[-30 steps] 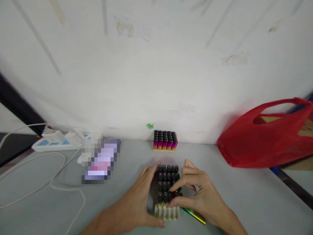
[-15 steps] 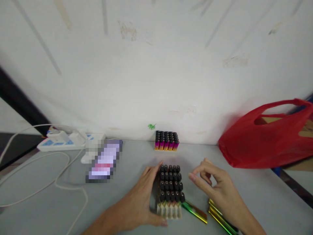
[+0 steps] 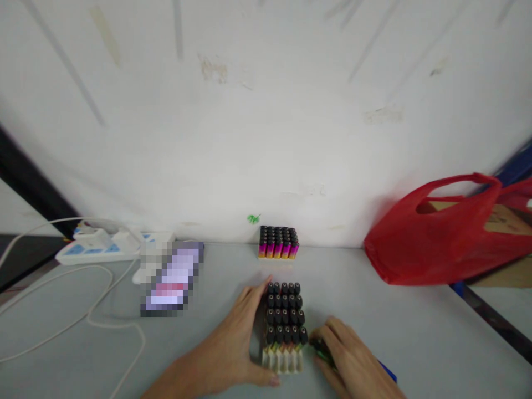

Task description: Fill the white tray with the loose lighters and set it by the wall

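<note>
A pale slotted tray (image 3: 282, 363) stands in front of me, filled with rows of upright black-topped lighters (image 3: 286, 317). The front row of slots holds none. My left hand (image 3: 236, 338) grips the tray's left side, thumb at the near corner and fingertips at the far one. Just right of the tray, my right hand (image 3: 343, 354) is closed around a green lighter (image 3: 324, 350) with a dark end; most of it is hidden by the fingers. A blue end of something (image 3: 387, 370) pokes out beyond that hand.
Against the wall stands a block of purple-and-orange lighters (image 3: 278, 244) with black tops. A red bag (image 3: 432, 238) with cardboard inside sits at the right. On the left are a phone (image 3: 174, 280), a power strip (image 3: 97, 249) and loose white cables (image 3: 110, 321).
My right hand has come down beside the tray, from a raised curl to a hold on the green lighter. The left hand keeps its grip. The view has shifted slightly.
</note>
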`<state>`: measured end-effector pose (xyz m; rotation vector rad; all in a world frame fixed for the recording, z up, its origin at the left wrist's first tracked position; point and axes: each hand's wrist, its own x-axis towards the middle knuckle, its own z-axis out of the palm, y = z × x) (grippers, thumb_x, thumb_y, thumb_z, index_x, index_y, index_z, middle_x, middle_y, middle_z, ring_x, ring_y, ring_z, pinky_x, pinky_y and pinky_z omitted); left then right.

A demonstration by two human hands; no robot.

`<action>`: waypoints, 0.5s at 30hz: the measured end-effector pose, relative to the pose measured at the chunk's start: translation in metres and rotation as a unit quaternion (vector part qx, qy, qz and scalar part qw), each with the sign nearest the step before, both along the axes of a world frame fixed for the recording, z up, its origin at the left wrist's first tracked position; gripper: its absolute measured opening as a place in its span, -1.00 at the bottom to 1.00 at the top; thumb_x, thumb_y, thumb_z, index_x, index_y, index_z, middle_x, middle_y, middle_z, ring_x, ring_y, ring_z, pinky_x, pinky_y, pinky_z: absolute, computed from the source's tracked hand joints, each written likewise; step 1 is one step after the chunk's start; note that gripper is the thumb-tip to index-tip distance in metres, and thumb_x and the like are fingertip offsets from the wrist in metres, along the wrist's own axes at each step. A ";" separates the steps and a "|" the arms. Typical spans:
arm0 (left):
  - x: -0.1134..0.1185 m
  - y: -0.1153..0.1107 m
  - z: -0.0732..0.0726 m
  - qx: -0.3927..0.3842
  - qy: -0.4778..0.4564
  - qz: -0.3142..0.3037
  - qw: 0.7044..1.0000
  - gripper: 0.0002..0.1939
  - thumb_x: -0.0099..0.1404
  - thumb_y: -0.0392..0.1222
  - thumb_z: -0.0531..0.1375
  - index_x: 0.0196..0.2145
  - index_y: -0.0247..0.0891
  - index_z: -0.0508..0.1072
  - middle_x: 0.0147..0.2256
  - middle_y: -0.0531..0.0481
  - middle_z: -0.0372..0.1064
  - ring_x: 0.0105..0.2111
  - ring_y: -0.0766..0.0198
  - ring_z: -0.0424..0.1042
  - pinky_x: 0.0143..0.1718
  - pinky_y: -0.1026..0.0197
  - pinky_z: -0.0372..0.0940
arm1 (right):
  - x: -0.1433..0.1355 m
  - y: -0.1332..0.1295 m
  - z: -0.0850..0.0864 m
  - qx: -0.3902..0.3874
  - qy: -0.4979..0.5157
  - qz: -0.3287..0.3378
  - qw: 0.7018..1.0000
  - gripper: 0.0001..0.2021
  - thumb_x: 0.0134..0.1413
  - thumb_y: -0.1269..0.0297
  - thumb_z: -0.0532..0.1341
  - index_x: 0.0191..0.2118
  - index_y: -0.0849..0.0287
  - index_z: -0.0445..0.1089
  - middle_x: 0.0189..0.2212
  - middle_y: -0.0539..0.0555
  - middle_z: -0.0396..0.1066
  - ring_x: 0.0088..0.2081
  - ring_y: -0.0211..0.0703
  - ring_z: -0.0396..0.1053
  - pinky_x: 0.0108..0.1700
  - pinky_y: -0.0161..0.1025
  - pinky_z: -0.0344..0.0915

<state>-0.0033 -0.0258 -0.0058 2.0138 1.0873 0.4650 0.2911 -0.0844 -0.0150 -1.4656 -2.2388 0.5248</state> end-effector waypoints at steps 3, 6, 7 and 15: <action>0.001 0.001 0.001 -0.009 0.007 0.005 1.000 0.71 -0.08 0.14 0.71 0.64 -0.03 -0.38 0.63 -0.31 -0.30 0.60 -0.40 -0.27 0.58 -0.39 -0.23 | 0.001 0.002 0.015 0.000 0.105 -0.028 0.994 -0.81 0.49 0.25 0.19 -0.23 0.06 0.47 -0.24 0.12 0.48 -0.26 0.03 0.54 -0.20 -0.12 0.43; 0.001 0.001 0.002 -0.013 0.005 0.006 1.000 0.70 -0.08 0.15 0.71 0.64 -0.01 -0.38 0.63 -0.28 -0.29 0.60 -0.39 -0.26 0.58 -0.38 -0.25 | -0.002 0.009 0.042 -0.033 0.233 -0.083 0.968 -0.69 0.52 0.00 0.20 -0.27 0.05 0.41 -0.33 0.07 0.41 -0.32 -0.04 0.43 -0.29 -0.18 0.36; 0.002 0.001 0.003 -0.014 0.003 0.006 1.000 0.70 -0.08 0.14 0.70 0.64 0.00 -0.38 0.63 -0.28 -0.28 0.60 -0.38 -0.25 0.58 -0.38 -0.25 | -0.004 0.014 0.050 -0.067 0.272 -0.109 0.954 -0.65 0.51 -0.07 0.20 -0.26 0.05 0.40 -0.41 0.00 0.33 -0.40 -0.10 0.34 -0.37 -0.22 0.28; 0.001 0.001 0.001 -0.010 -0.013 0.020 1.000 0.70 -0.14 0.17 0.71 0.65 -0.08 -0.28 0.62 -0.32 -0.24 0.59 -0.43 -0.21 0.57 -0.41 -0.20 | -0.037 0.070 0.076 -0.279 0.608 -0.062 0.741 -0.35 0.29 -0.36 0.25 -0.51 0.05 0.05 -0.59 -0.22 -0.22 -0.55 -0.30 -0.36 -0.55 -0.27 -0.31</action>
